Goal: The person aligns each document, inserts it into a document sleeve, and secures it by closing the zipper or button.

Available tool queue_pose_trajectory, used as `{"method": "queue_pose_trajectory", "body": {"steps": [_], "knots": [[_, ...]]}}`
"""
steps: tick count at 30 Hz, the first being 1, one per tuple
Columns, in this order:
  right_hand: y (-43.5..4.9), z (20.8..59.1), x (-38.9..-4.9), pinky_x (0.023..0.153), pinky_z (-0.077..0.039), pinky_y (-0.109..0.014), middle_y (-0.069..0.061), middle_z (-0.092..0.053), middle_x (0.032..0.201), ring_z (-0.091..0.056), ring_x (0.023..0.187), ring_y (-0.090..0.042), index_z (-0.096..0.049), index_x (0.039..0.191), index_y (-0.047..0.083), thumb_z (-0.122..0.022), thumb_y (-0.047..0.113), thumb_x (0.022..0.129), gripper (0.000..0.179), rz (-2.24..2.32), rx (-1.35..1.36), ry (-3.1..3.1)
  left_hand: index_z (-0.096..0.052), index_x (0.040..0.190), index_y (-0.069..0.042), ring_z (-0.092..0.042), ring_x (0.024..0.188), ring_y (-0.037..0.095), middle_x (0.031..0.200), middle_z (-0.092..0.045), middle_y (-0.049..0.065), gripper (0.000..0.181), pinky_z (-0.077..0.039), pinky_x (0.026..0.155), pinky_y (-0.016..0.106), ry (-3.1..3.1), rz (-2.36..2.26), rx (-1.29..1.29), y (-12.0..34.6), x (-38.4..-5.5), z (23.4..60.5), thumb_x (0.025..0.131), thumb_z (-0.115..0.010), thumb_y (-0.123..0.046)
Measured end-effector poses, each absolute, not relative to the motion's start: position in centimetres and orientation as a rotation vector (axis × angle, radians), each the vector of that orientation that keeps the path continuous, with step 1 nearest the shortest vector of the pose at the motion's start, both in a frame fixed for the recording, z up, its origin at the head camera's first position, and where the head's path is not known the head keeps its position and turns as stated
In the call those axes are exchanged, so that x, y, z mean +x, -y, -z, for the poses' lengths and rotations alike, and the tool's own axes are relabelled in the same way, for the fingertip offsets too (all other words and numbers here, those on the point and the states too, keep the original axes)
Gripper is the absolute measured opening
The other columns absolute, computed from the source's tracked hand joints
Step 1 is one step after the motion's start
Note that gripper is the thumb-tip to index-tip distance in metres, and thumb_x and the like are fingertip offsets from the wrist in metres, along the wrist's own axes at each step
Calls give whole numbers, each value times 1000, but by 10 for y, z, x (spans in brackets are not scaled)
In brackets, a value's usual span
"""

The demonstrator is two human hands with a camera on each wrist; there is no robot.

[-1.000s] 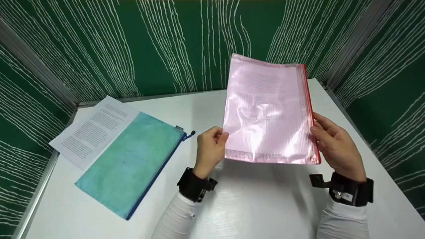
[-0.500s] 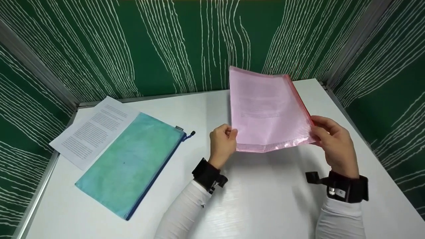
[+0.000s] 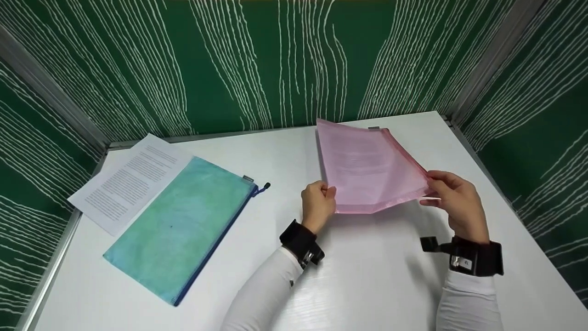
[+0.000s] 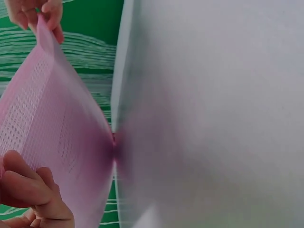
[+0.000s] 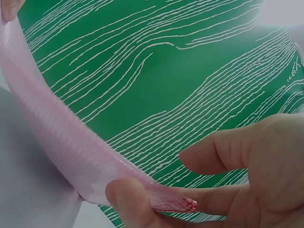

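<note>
A translucent pink zip folder [image 3: 358, 170] with printed sheets showing through it is held between both hands, its near edge bent upward from the middle. My left hand [image 3: 318, 207] pinches its left side close to the near corner. At the opposite near corner, by the red zip edge, my right hand [image 3: 461, 202] grips it between thumb and fingers. The right wrist view shows the folder's corner [image 5: 187, 204] among the fingers. In the left wrist view the far part of the folder [image 4: 85, 137] dips down close to the white tabletop.
A teal zip pouch [image 3: 179, 230] with a dark blue zip edge lies flat at the left of the white table [image 3: 349, 285]. Printed paper [image 3: 133, 184] sticks out beyond its far left side. Green panels with white wavy lines [image 3: 211, 69] enclose the table's back and sides.
The pink folder has tipped from nearly upright toward the table, its far edge dropping. My left hand has shifted right and slightly down; my right hand moved a little left. The teal pouch stayed put.
</note>
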State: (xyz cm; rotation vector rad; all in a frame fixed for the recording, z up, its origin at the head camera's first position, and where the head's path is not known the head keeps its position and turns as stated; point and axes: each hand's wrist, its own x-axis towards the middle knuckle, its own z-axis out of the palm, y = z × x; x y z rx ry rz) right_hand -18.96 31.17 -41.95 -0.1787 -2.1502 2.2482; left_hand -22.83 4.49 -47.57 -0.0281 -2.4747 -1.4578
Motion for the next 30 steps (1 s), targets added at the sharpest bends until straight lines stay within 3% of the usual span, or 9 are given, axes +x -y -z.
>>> {"method": "queue_pose_trajectory", "body": {"steps": [9,13,19,22,26,30], "knots": [[-315,426,-193,68,-54,-27,-5,-61,92,-62,77,-14,-38,128,-11,-57,21,91,52,-2186,-211,2304,-63,68,-6,-52,59,10,63,-60,0,17,-42,53,23,2630,1523,-25,-44,-228,481,82,-62,-15],[-318,428,-195,70,-54,-25,0,-63,93,-62,81,-12,-34,131,-10,-54,22,92,55,-2110,-214,2398,-67,88,-1,-55,59,11,70,-64,2,17,-45,53,24,2715,1588,-24,-43,-225,479,81,-59,-13],[-318,424,-194,82,-47,-26,-14,-46,128,-58,94,-15,-39,134,-1,-44,35,94,54,-1684,-349,2672,-52,121,5,-63,53,22,70,-65,3,43,-49,43,29,2858,1803,-24,-37,-215,471,82,-53,-13],[-316,423,-192,83,-41,-29,-17,-37,138,-54,97,-21,-43,132,2,-43,37,94,52,-1609,-420,2696,-46,127,4,-66,61,22,81,-68,5,49,-50,51,27,2949,1740,-90,-30,-206,467,85,-55,-18],[-312,422,-192,80,-44,-24,-13,-47,127,-55,91,-10,-48,128,2,-43,35,94,47,-1577,-396,2681,-45,129,4,-66,73,18,102,-67,11,52,-51,66,26,3029,1584,-255,-18,-190,460,86,-56,-23],[-308,423,-194,75,-48,-16,-2,-53,109,-54,84,3,-50,123,-1,-42,29,95,43,-1573,-339,2659,-45,130,2,-64,90,19,110,-64,14,52,-50,77,30,3054,1431,-375,-3,-173,452,87,-55,-24]]}}
